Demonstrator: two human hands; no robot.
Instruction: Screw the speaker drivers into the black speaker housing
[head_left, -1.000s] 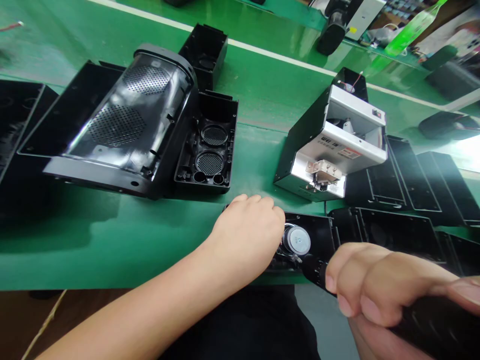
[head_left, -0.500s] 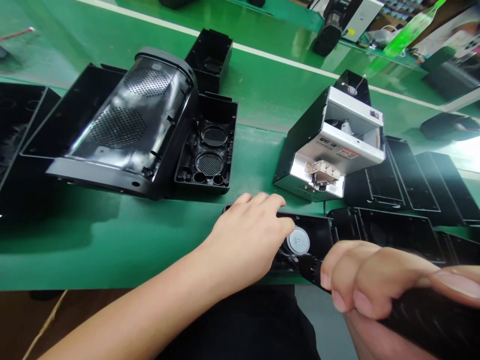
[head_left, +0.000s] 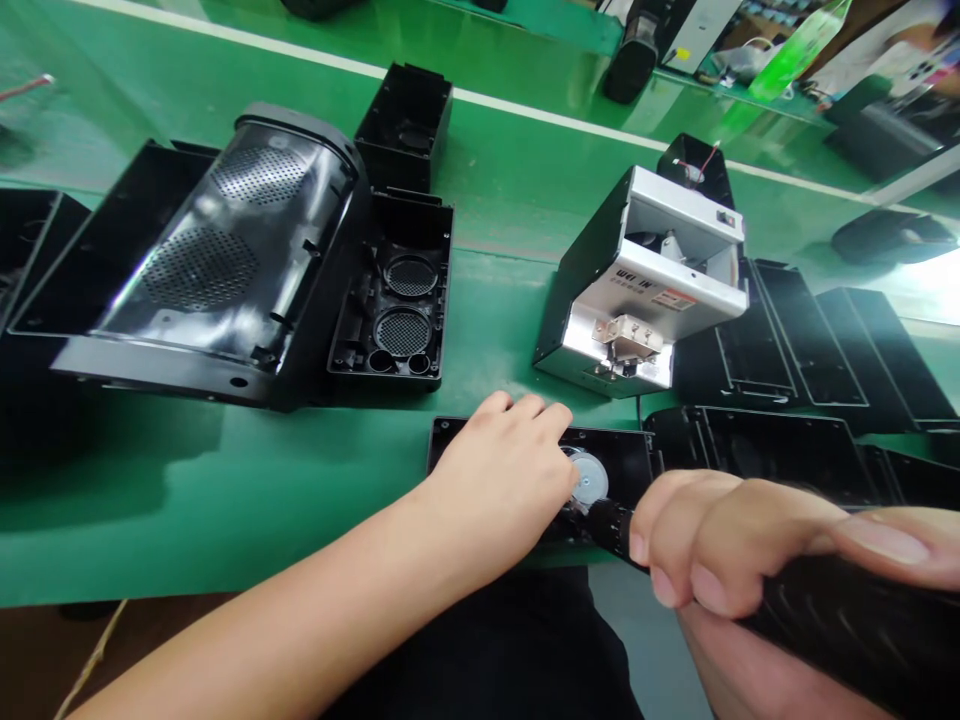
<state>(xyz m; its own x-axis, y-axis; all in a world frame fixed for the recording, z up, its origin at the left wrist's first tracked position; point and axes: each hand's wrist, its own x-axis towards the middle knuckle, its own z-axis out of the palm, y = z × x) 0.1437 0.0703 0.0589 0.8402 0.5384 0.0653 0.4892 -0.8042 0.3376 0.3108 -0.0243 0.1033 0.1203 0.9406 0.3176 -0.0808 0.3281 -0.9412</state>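
My left hand [head_left: 502,475] rests with curved fingers on a flat black plastic panel [head_left: 615,450] lying on the bench. A round silver speaker driver [head_left: 589,478] sits in this panel just past my fingertips, its lower edge partly hidden. My right hand [head_left: 727,540] is wrapped around the black body of an electric screwdriver [head_left: 847,610]. The screwdriver's dark nose [head_left: 609,526] points left and reaches the lower edge of the driver. The bit's tip is too small and crowded to show whether it touches a screw.
On the green bench [head_left: 187,490] stand a glossy black perforated speaker shell [head_left: 199,265], a black cover with two mesh openings [head_left: 394,300], and a silver-and-black screw feeder [head_left: 645,270]. Several black panels [head_left: 795,340] lie to the right.
The view has shifted slightly left and up. My left hand has eased back from the silver driver, and the screwdriver's nose has moved up and left, closer to it.
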